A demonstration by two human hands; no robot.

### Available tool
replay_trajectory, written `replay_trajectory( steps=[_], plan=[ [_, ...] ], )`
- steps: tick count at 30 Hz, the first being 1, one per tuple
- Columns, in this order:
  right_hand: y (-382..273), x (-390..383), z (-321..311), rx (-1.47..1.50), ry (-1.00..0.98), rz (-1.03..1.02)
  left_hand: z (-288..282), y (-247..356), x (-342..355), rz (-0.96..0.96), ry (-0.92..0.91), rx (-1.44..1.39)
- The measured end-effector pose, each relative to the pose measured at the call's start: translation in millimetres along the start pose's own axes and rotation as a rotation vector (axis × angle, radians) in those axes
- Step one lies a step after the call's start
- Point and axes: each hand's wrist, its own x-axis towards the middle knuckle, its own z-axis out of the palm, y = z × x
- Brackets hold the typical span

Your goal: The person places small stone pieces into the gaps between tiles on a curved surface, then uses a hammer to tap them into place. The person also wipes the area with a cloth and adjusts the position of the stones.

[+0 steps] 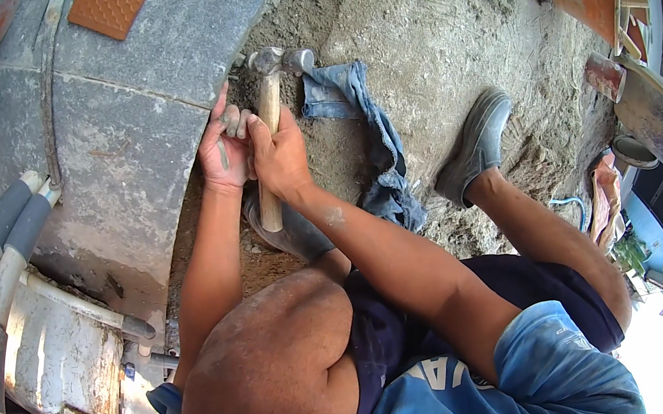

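R hand (282, 158) wrapped round hammer (269, 100); L hand (221, 157) half-curled, grip unclear, at edge of slab (133, 160), so a stray blow this close could bruise it.

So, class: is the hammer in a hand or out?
In: the right hand grips the hammer, its wooden handle showing on both sides of the grip.

Left hand (224, 153) has its index finger (221, 103) poking out, right hand (280, 154) curled tight just beside it, right arm (409, 255) angled leftward.
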Motion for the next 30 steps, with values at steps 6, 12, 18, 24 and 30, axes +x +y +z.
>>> replay_trajectory(
  steps=[6, 12, 18, 24, 30],
  plan=[
    [-9.0, -9.3, 6.3, 0.062, 0.117, 0.043, -7.5, 1.2, -1.4, 0.007, -0.072, -0.026],
    [-15.3, -3.1, 3.3, 0.137, 0.036, 0.143, -2.8, 0.8, -2.5, 0.012, 0.053, 0.051],
    [-25.5, -8.5, 5.7, 0.388, -0.063, 0.288, -0.5, 2.6, -0.7, -0.011, 0.061, 0.088],
    [-29.9, -13.2, 5.5, 0.444, -0.037, 0.337, 5.9, 4.5, -6.8, -0.016, 0.054, 0.111],
    [-36.5, -7.0, 5.1, 0.442, -0.091, 0.389, 3.5, 7.4, -8.4, -0.040, 0.122, 0.170]
  ],
)
